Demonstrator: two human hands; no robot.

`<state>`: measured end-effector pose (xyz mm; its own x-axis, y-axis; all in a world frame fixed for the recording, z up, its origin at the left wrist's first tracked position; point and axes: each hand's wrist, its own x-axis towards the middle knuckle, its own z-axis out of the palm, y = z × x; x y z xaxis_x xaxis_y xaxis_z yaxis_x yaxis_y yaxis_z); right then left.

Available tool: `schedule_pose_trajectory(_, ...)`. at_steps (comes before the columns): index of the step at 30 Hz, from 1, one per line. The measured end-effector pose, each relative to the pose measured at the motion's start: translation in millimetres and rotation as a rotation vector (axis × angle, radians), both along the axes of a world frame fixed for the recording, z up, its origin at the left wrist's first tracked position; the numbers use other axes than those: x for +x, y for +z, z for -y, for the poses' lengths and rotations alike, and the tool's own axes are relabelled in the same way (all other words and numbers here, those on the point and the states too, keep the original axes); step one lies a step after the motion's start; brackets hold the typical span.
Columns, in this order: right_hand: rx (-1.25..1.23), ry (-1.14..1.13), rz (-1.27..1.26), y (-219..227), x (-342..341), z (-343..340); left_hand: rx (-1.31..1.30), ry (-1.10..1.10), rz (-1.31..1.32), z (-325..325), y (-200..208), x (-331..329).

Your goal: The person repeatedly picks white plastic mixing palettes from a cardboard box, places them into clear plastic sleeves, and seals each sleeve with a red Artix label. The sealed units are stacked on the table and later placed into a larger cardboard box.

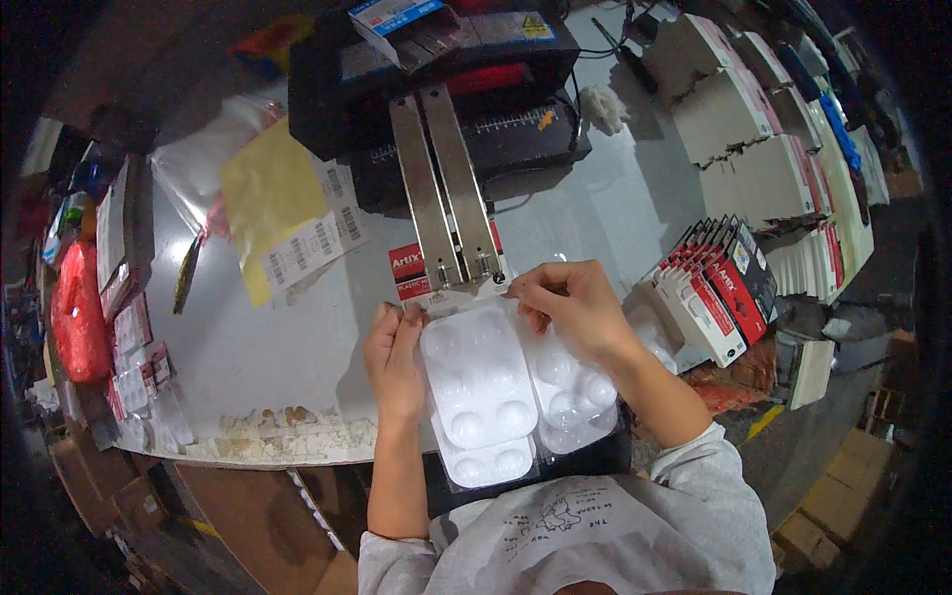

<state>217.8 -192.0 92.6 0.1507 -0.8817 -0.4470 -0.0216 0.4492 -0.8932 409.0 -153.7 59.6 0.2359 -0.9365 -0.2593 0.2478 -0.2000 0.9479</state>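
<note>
A white plastic paint palette [476,372] with round wells lies in front of me, partly over another one, in what looks like clear film. Along its top runs a pale card strip [451,297], right at the front ends of two metal rails [439,188]. My left hand [395,357] is closed, thumb and fingers pinching the strip's left corner. At the right corner, my right hand [573,305] is closed in a pinch on the strip's edge. Red card [405,266] shows beneath the rails. More white palettes [575,397] lie under my right wrist.
A black machine [436,99] stands at the back, carrying the rails. Red-and-black printed cards [719,288] stand in a row at right, before tall card stacks [744,139]. Left are a yellow sheet [268,188], barcode labels [317,238] and a red bag [81,312].
</note>
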Motion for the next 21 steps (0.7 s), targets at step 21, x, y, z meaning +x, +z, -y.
schedule_pose_trajectory(21, -0.655, -0.135, -0.800, 53, -60, -57, 0.229, 0.125, 0.724, -24, 9, 113)
